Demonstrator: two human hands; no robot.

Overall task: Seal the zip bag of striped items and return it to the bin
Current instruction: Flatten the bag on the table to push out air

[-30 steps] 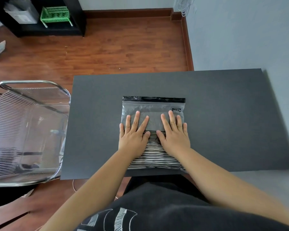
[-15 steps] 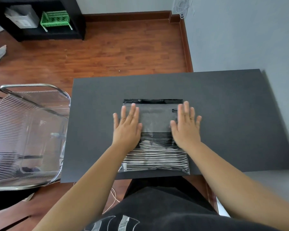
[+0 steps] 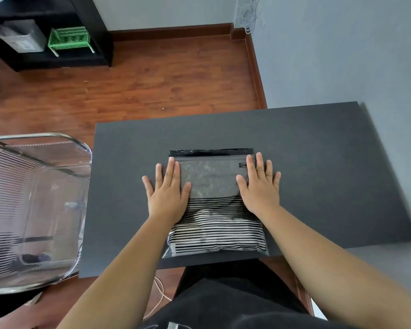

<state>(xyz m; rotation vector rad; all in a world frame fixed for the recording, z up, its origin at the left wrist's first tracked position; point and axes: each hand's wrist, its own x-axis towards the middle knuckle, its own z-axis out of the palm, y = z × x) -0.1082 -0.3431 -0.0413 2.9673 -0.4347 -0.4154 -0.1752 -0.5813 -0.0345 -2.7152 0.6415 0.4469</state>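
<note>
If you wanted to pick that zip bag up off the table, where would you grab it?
Probably by the flat, empty upper part of the zip bag, just below its black zip strip, coming from the far edge or a side. The striped items bulk out the near end, so the weight would hang below. Both hands now lie flat on its sides.

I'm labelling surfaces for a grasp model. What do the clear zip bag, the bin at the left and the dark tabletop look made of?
Clear zip bag with black seal strip: thin glossy plastic film; the striped items show through.
Transparent bin beside the table: seemingly rigid clear plastic, with reflections and see-through walls.
Dark grey tabletop: matte, glare-free; material unclear, perhaps laminate.
</note>
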